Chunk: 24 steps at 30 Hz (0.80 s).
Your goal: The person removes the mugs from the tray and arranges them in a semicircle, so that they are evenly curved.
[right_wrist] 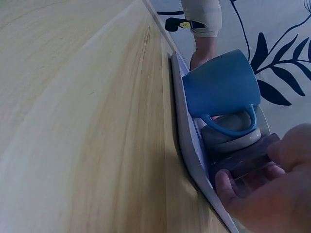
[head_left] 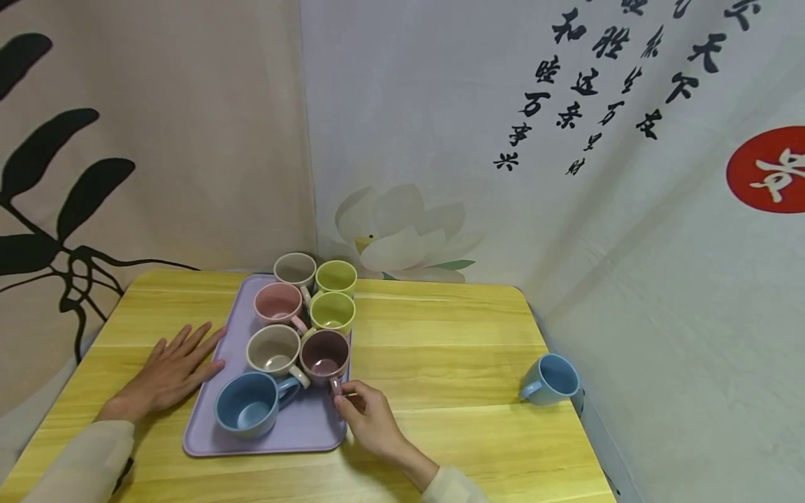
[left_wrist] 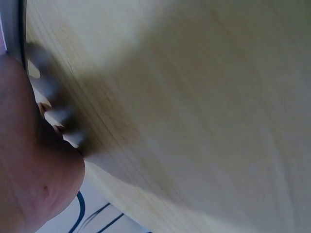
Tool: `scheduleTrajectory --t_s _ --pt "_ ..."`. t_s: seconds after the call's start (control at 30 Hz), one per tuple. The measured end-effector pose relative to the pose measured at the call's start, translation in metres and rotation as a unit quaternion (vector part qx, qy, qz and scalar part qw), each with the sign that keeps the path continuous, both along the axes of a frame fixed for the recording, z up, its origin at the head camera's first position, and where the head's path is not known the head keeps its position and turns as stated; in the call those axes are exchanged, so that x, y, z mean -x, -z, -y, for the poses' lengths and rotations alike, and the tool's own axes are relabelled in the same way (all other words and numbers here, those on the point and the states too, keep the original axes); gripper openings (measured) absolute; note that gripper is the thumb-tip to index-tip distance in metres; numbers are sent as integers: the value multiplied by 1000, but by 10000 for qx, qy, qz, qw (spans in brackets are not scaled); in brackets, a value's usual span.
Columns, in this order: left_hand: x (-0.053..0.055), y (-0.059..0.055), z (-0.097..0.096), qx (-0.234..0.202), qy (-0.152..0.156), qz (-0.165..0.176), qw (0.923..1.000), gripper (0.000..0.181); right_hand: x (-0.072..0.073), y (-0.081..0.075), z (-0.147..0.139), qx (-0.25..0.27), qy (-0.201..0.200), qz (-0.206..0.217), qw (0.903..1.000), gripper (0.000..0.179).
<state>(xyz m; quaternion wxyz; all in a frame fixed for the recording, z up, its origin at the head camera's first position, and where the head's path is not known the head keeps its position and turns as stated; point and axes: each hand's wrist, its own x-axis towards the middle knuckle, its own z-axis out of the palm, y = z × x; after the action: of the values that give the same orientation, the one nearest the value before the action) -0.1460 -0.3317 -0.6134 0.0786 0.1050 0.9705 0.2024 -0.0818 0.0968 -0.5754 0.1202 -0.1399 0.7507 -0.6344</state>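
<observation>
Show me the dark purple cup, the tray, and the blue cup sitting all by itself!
Dark purple cup (head_left: 324, 355): head view, on its inside.
Tray (head_left: 309, 424): head view, on its bare front right part.
Blue cup by itself (head_left: 555, 378): head view, on its inside.

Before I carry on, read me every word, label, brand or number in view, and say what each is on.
"和睦万事兴": black script, leftmost column on wall cloth.
"天": upper rightmost column.
Other characters there: too stylised, small or cut off.
Red disc: white character, cut off, unreadable.
Left wrist device: yellow mark, too small to read.
Mugs, tray: no lettering visible.
</observation>
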Motion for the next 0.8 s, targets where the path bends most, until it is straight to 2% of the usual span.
scheduleTrajectory --t_s 0.8 --pt "0 1 0 -79 -7 -15 10000 85 2 1 1 -212 19 -42 9998 19"
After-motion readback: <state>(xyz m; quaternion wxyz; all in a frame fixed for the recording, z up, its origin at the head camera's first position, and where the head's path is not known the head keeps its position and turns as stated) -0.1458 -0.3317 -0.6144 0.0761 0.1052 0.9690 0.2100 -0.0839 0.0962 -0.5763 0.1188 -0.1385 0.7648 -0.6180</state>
